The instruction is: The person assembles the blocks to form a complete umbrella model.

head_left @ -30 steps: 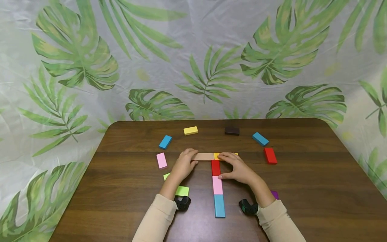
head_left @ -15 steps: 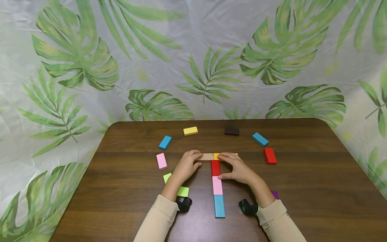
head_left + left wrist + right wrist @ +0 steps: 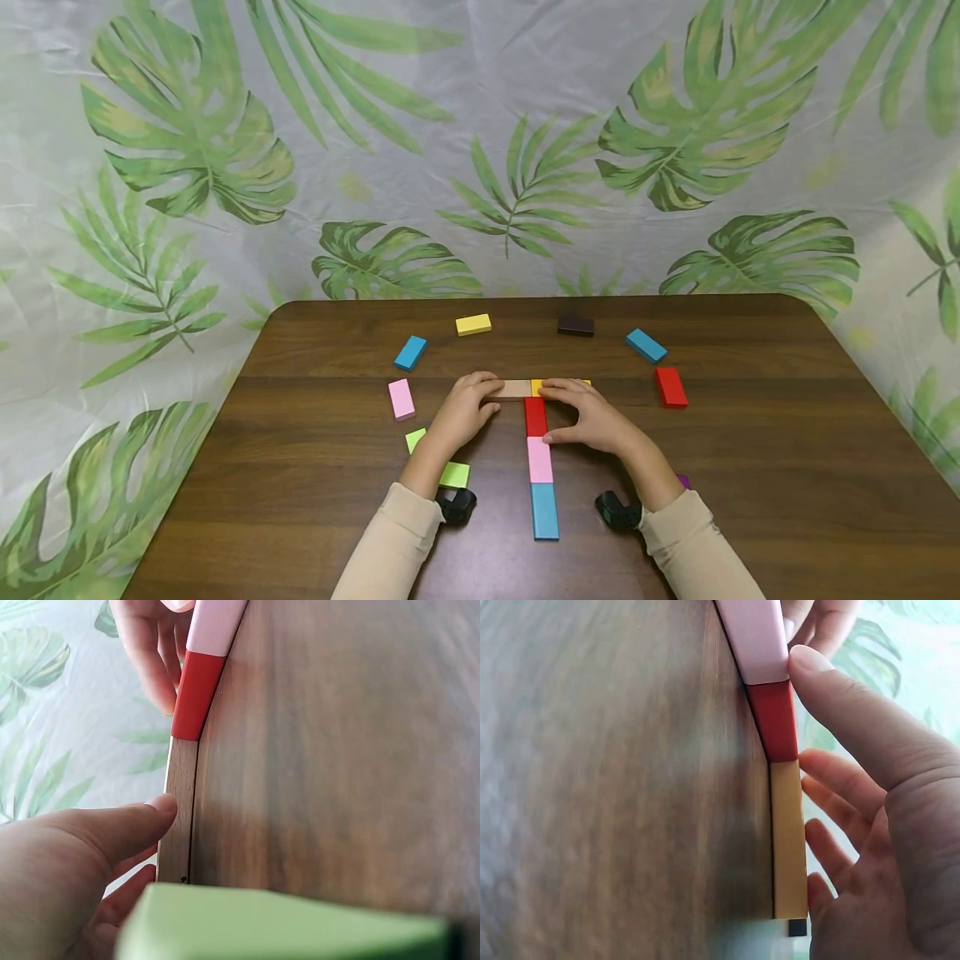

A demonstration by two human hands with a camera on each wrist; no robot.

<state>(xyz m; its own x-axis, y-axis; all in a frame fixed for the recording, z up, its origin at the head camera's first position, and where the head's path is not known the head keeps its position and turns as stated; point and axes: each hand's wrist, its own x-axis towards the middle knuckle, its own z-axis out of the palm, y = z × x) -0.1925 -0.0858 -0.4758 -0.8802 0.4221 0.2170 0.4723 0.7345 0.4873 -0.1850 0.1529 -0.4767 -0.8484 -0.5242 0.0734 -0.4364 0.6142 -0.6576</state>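
A plain wooden block (image 3: 515,388) and a yellow-orange block (image 3: 537,387) lie end to end in a crosswise row. Below their joint runs a column of a red block (image 3: 535,416), a pink block (image 3: 539,460) and a blue block (image 3: 545,511). My left hand (image 3: 459,414) pinches the wooden block's left part, thumb (image 3: 154,817) on the near edge and fingers behind it. My right hand (image 3: 592,417) lays its extended fingers over the yellow-orange block (image 3: 789,840), hiding most of it; its thumb (image 3: 817,664) touches the pink block's upper right edge.
Loose blocks lie around on the brown table (image 3: 787,467): a yellow one (image 3: 473,324), a black one (image 3: 575,325), blue ones, a pink one (image 3: 401,399) and a red one (image 3: 671,387). Light green blocks (image 3: 454,476) sit by my left forearm. A purple block (image 3: 685,482) is partly behind my right forearm.
My left hand has shifted slightly right, covering more of the wooden block, and has held there for the last half second. The right hand and the row of blocks stay where they were.
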